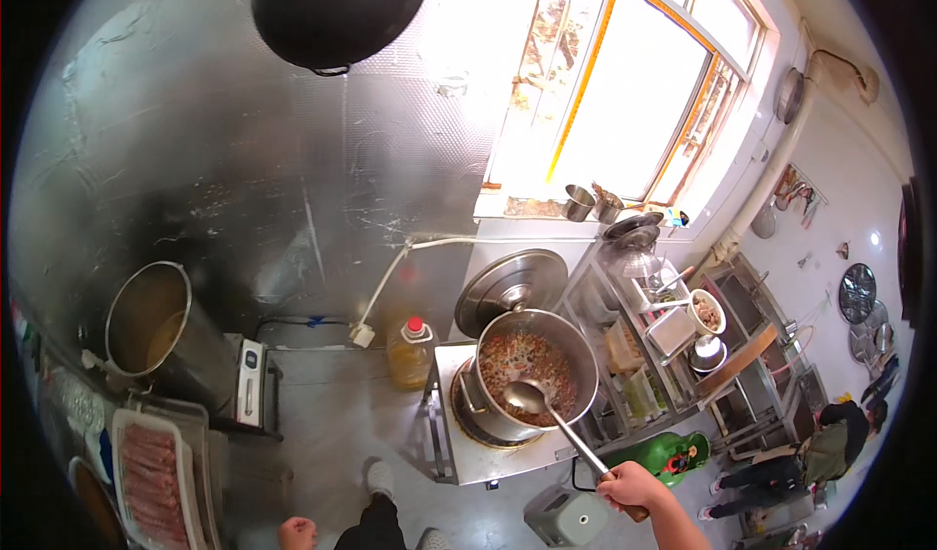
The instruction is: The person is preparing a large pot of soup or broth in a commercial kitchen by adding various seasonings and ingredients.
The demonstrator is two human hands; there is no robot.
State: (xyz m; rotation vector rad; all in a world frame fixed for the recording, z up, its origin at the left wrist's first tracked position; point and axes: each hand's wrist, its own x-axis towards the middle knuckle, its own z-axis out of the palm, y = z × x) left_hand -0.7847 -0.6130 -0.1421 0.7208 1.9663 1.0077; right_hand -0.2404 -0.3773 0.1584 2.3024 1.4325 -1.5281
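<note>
My right hand [631, 490] grips the wooden-ended handle of a long steel ladle [571, 436]. The ladle's round bowl rests over a tall stainless steel stockpot [582, 363], at the surface of a reddish-brown chunky mixture [523, 356]. Under the pot is a single-burner stove [498, 469] with a pale metal top. A large steel lid [505, 283] leans upright behind the pot. At the bottom edge, my left hand [297, 532] hangs apart from everything, its fingers curled and nothing seen in them.
A plastic oil jug [410, 360] with a red cap stands left of the stove. A green gas cylinder [629, 458] and a grey stool [567, 517] are near my right arm. Left are another tall pot [187, 360] and a tray of meat [150, 477]. A person [823, 447] stands far right.
</note>
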